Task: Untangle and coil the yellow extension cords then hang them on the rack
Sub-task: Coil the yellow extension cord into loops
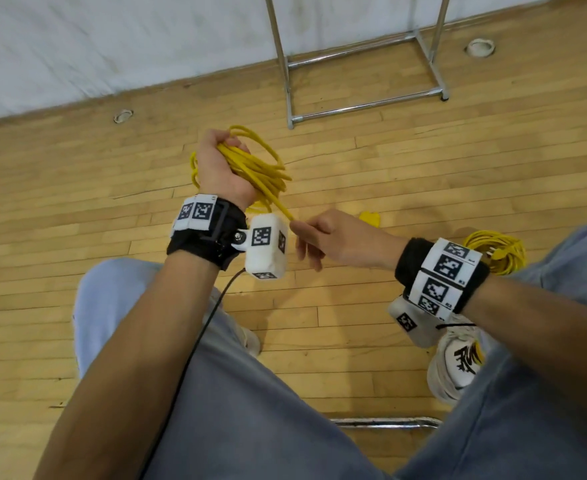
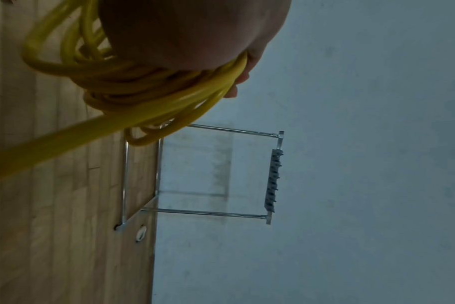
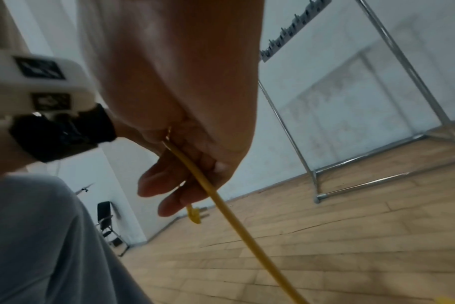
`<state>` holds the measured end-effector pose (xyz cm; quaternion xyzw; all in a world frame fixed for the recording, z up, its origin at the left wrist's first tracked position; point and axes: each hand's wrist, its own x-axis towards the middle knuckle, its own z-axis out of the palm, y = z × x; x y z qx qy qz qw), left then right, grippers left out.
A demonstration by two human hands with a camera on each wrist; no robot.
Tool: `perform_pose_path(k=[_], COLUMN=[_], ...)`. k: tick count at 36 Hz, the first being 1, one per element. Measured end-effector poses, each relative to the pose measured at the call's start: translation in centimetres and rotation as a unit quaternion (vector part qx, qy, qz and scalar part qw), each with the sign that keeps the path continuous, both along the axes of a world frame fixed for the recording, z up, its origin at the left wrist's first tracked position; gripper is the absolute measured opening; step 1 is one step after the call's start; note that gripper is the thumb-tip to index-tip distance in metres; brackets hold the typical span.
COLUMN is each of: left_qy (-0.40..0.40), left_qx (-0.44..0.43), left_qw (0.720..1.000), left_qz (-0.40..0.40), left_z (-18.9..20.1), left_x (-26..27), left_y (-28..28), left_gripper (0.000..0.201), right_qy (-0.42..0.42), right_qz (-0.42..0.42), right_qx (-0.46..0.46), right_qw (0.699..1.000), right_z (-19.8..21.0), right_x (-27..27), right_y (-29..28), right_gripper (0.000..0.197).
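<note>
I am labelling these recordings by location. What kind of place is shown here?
Probably a bare indoor hall or studio: a pale wooden strip floor, a plain white wall and a chrome metal rack; little else visible.

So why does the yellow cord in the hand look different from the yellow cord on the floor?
The held cord is up in the air, gripped by the left hand; the floor cord lies on the wood by the shoe, touched by no hand. The held cord has one strand running out to the right hand, which pinches it; the floor cord sits bundled up. Both are yellow and looped into coils.
</note>
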<state>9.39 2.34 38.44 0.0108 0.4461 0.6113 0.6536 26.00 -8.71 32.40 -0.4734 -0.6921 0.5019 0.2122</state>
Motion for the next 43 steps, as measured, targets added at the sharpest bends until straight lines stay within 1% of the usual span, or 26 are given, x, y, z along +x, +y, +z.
perform_pose_path(k=[3,7,10,12,15,16,18,21,22,23,25,27,28,29,31,34,38,40,43], left_qy=[-0.032,-0.037,-0.073,-0.08,-0.079,-0.08,-0.084,-0.066,-0.064,-0.073,-0.104,-0.12,-0.115,-0.102,-0.06,-0.015,0.02,0.058,0.157], left_qx=[0.016,0.019,0.01,0.01,0.019,0.027,0.048,0.093,0.106,0.118,0.138,0.153,0.161,0.169,0.182,0.181,0.167,0.163,0.158], left_qw=[0.999,0.994,0.991,0.99,0.992,0.991,0.989,0.984,0.981,0.978,0.967,0.958,0.954,0.95,0.943,0.936,0.925,0.913,0.878], left_qz=[-0.018,-0.096,-0.112,-0.112,-0.1,-0.1,-0.109,-0.137,-0.147,-0.158,-0.185,-0.212,-0.226,-0.242,-0.271,-0.301,-0.341,-0.37,-0.423], left_z=[0.7,2.3,2.4,1.9,1.4,1.3,1.4,1.6,1.8,1.9,2.2,2.5,2.5,2.6,2.7,2.6,2.1,1.8,1.2], left_x=[-0.6,-0.8,-1.3,-1.4,-1.3,-1.2,-0.8,-0.4,-0.2,-0.2,-0.1,-0.1,-0.1,0.0,0.4,1.2,2.1,2.6,3.5], left_y=[-0.2,-2.6,-4.5,-5.6,-6.9,-7.3,-7.7,-7.9,-8.0,-8.1,-8.4,-8.8,-9.0,-9.3,-9.7,-10.4,-10.9,-11.2,-11.4], left_gripper=[0.024,0.012,0.007,0.006,0.006,0.007,0.008,0.009,0.01,0.011,0.012,0.012,0.013,0.014,0.013,0.014,0.016,0.017,0.008], right_qy=[-0.032,-0.056,-0.053,-0.065,-0.109,-0.119,-0.107,-0.056,-0.063,-0.09,-0.192,-0.298,-0.339,-0.369,-0.387,-0.371,-0.32,-0.301,-0.286], right_qz=[-0.009,-0.066,-0.099,-0.092,-0.036,-0.007,0.036,0.029,0.021,0.017,0.028,0.047,0.046,0.035,-0.004,-0.099,-0.247,-0.297,-0.336], right_qx=[-0.009,0.056,0.091,0.101,0.066,0.041,-0.005,-0.039,-0.039,-0.038,-0.031,-0.021,-0.017,-0.013,-0.005,0.01,0.008,0.013,0.021], right_qw=[0.999,0.995,0.99,0.988,0.991,0.992,0.994,0.997,0.997,0.995,0.981,0.953,0.939,0.929,0.922,0.923,0.915,0.906,0.897], right_z=[-0.7,-0.8,-0.4,0.2,0.4,0.2,-0.5,-1.4,-1.7,-1.9,-2.7,-3.5,-3.9,-4.1,-4.1,-3.7,-1.9,-0.7,1.0], right_x=[0.8,2.3,3.2,3.5,3.3,3.1,2.5,2.1,2.4,2.9,4.4,6.2,6.9,7.6,8.7,9.8,10.8,11.2,11.6], right_y=[0.2,1.3,1.8,1.9,1.2,1.0,0.5,0.7,1.0,1.2,1.7,1.9,1.8,1.7,1.6,2.1,3.0,3.4,4.0], right_gripper=[0.069,0.07,0.075,0.072,0.064,0.066,0.073,0.082,0.084,0.085,0.08,0.064,0.056,0.051,0.049,0.052,0.041,0.037,0.037])
